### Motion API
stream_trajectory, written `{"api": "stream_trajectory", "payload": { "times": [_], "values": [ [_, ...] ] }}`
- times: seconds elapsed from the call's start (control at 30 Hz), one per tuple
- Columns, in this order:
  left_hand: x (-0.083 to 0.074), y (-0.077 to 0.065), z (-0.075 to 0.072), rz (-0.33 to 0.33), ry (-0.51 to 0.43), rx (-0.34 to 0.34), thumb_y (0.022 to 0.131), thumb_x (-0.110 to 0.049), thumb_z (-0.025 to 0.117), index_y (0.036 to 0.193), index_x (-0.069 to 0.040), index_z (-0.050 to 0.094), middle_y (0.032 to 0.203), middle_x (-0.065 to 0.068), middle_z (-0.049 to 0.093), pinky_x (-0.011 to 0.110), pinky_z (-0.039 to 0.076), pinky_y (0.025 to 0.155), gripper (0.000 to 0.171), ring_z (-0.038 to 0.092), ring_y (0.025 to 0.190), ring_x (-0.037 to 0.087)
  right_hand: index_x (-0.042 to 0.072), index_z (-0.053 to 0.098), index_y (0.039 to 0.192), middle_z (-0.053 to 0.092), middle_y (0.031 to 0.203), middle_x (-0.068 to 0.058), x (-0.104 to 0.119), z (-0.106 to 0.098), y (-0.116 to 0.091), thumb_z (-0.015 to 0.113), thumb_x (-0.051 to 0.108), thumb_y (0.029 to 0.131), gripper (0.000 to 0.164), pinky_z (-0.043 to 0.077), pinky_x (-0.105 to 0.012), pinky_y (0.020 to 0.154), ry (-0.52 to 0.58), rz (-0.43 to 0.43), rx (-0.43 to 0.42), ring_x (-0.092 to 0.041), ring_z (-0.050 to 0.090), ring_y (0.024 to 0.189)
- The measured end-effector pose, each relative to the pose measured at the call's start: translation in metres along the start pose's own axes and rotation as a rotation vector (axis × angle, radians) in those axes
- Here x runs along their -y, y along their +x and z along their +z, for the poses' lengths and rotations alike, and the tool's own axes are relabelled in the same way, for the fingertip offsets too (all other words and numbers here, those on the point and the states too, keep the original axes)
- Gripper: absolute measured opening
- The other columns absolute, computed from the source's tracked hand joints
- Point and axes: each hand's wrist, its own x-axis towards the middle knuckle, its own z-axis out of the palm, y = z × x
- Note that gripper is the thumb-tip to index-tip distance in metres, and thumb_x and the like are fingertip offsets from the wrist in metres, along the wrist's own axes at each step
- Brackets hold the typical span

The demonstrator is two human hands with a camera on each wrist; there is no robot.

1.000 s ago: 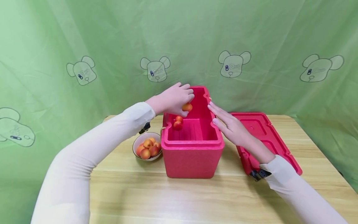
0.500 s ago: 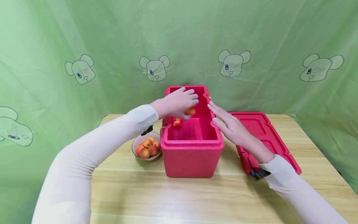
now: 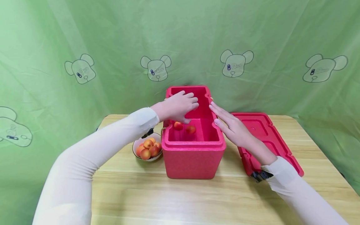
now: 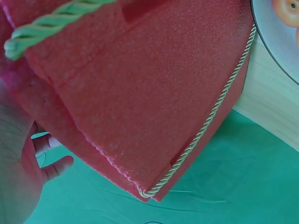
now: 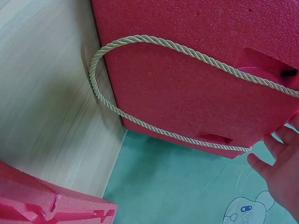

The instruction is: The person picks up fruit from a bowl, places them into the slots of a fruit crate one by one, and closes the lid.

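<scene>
Over the open red foam box (image 3: 194, 162) hangs my left hand (image 3: 180, 104), its fingers spread and holding nothing. Just below its fingertips, an apricot-like orange-red fruit (image 3: 190, 129) shows slightly blurred inside the box. Beside that one is another such fruit (image 3: 178, 125), partly behind the thumb. My right hand (image 3: 232, 125) rests along the box's right rim with straight fingers. Left of the box, a white bowl (image 3: 150, 160) with a dark rim holds several more of these fruits (image 3: 148, 143).
The red foam lid (image 3: 264, 125) lies on the wooden table (image 3: 135, 197), right of the box and under my right forearm. Rope handles (image 5: 177, 46) hang along the box's sides. A green curtain (image 3: 185, 37) stands close behind the table.
My left hand moved a little to the right over the box and let go of the fruit, which has dropped inside. The right hand stays at the rim.
</scene>
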Motion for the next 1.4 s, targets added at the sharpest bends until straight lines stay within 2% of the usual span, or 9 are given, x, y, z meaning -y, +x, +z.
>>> {"api": "stream_trajectory", "payload": {
  "times": [0.37,0.6,0.73,0.9,1.17,1.27,1.4],
  "values": [
    [0.005,-0.002,-0.004,-0.045,-0.020,-0.013,0.079,-0.050,0.061,0.129,-0.015,0.052,0.136,0.007,0.048,0.046,0.035,0.103,0.062,0.041,0.124,0.025,0.031,0.025,0.148,0.019,0.155,0.012,-0.001,-0.001,-0.001,0.051,0.036,0.094,0.060,0.040,-0.054,0.098,0.003,0.021,0.011,-0.015,0.023,0.143],
    [0.015,-0.011,-0.004,-0.057,-0.032,-0.087,0.080,-0.046,0.060,0.117,-0.014,0.056,0.120,0.004,0.055,0.042,0.039,0.092,0.049,0.044,0.111,0.022,0.033,0.024,0.148,0.018,0.155,0.015,-0.004,-0.002,-0.004,0.051,0.037,0.093,0.061,0.041,-0.053,0.097,0.012,0.039,0.015,-0.010,0.020,0.143],
    [0.024,-0.022,-0.004,-0.086,-0.069,-0.127,0.081,-0.044,0.058,0.112,-0.015,0.057,0.112,0.002,0.055,0.039,0.039,0.086,0.042,0.044,0.105,0.020,0.035,0.023,0.148,0.018,0.155,0.014,-0.007,-0.002,-0.004,0.051,0.037,0.093,0.062,0.043,-0.052,0.095,0.012,0.035,0.013,-0.013,0.021,0.143],
    [0.037,-0.041,-0.006,-0.124,-0.106,-0.208,0.082,-0.041,0.057,0.106,-0.014,0.058,0.105,0.002,0.054,0.038,0.039,0.084,0.036,0.045,0.099,0.020,0.034,0.023,0.148,0.019,0.156,0.012,-0.008,-0.004,-0.004,0.051,0.036,0.093,0.062,0.043,-0.053,0.095,0.009,0.027,0.008,-0.013,0.022,0.143],
    [0.058,-0.085,0.004,-0.170,-0.160,-0.442,0.082,-0.033,0.058,0.100,-0.012,0.061,0.097,0.003,0.056,0.038,0.041,0.076,0.028,0.047,0.092,0.022,0.031,0.024,0.148,0.018,0.155,0.013,-0.010,-0.005,-0.004,0.051,0.036,0.093,0.061,0.041,-0.054,0.097,0.017,0.033,0.013,-0.011,0.021,0.143],
    [0.063,-0.101,0.014,-0.185,-0.186,-0.482,0.082,-0.030,0.058,0.097,-0.012,0.063,0.096,0.003,0.057,0.038,0.041,0.074,0.025,0.047,0.091,0.022,0.031,0.025,0.148,0.018,0.155,0.013,-0.010,-0.006,-0.003,0.051,0.036,0.093,0.061,0.042,-0.053,0.096,0.019,0.033,0.012,-0.009,0.021,0.142],
    [0.064,-0.117,0.030,-0.184,-0.209,-0.477,0.081,-0.028,0.059,0.094,-0.013,0.063,0.092,0.003,0.056,0.037,0.041,0.071,0.021,0.046,0.086,0.022,0.031,0.025,0.148,0.019,0.155,0.013,-0.012,-0.008,-0.001,0.052,0.036,0.093,0.061,0.042,-0.053,0.097,0.014,0.033,0.013,-0.011,0.022,0.142]
  ]
}}
